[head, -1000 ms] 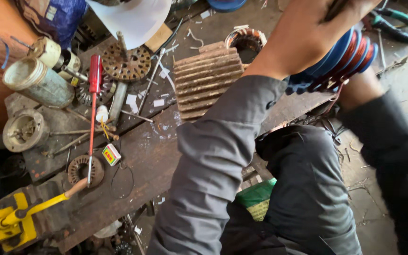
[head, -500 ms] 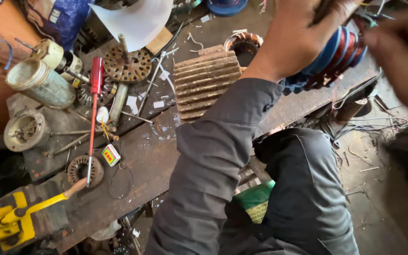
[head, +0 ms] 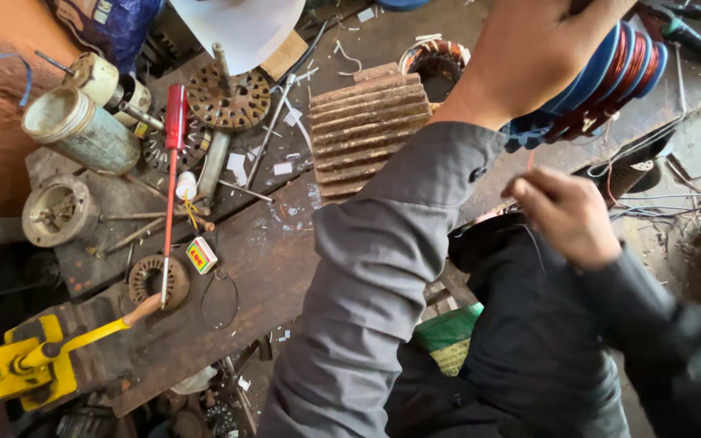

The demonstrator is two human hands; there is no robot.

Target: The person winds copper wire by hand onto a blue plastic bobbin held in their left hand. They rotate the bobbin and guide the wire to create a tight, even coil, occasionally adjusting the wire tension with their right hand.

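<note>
2 hands at work above the cluttered desk point(head: 285, 243): left hand point(head: 529, 57) clamped over a blue former wound with copper wire point(head: 610, 77), held up off the surface near the top right, apparently to keep the grooves free. Right hand point(head: 569, 215) below it, fingers pinched narrow on what looks like a thin strand, too fine to confirm, probably kept taut. Laid aside to the left, well apart: red-handled screwdriver point(head: 174, 154), ribbed rusty block point(head: 367, 130), yellow lever tool point(head: 34, 361).
</note>
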